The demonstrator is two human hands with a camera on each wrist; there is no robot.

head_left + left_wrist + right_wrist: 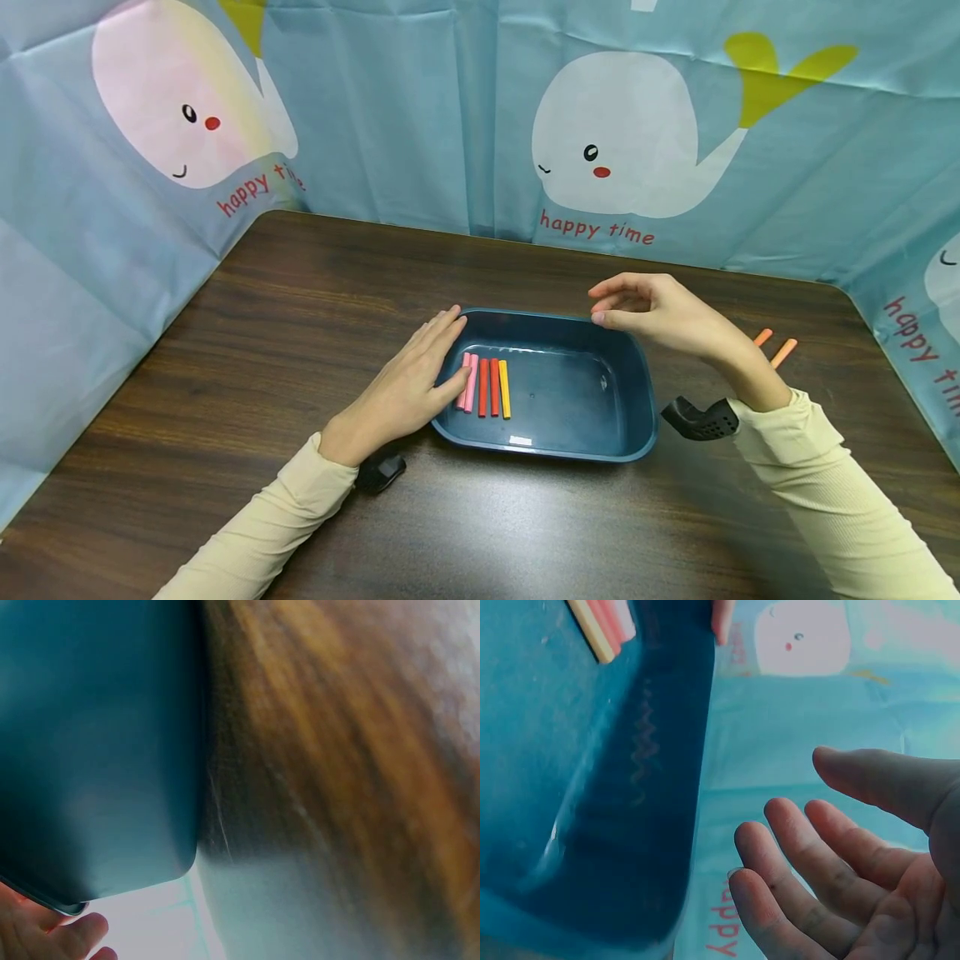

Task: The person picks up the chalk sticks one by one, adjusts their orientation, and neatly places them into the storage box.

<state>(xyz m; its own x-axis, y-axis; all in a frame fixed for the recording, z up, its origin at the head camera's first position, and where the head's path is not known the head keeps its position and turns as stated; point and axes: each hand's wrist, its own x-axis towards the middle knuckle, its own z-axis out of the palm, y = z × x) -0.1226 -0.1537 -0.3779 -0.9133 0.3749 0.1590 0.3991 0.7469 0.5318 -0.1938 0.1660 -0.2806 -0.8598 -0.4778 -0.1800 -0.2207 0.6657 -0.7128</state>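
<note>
My left hand (pixel 408 379) rests on the left rim of a dark blue rectangular tray (pixel 633 392), fingers straight and thumb reaching over the edge. In the left wrist view, its fingertips (pixel 86 934) show beside the tray's outer wall (pixel 97 750). Inside the tray at the left, short chalk-like sticks lie side by side: two pink (pixel 471 383), two red (pixel 494 387) and one yellow (pixel 505 390). Above the tray's back right corner hovers my right hand (pixel 648 308), fingers loosely bent and holding nothing. The right wrist view shows its thumb (pixel 885 780) apart from the fingers.
Two orange sticks (pixel 783 352) lie on the dark wooden table (pixel 300 300) to the right, partly behind my right wrist. A light blue curtain (pixel 375 108) with printed whales stands along the table's back and sides. Black wrist cameras (pixel 701 419) hang under both wrists.
</note>
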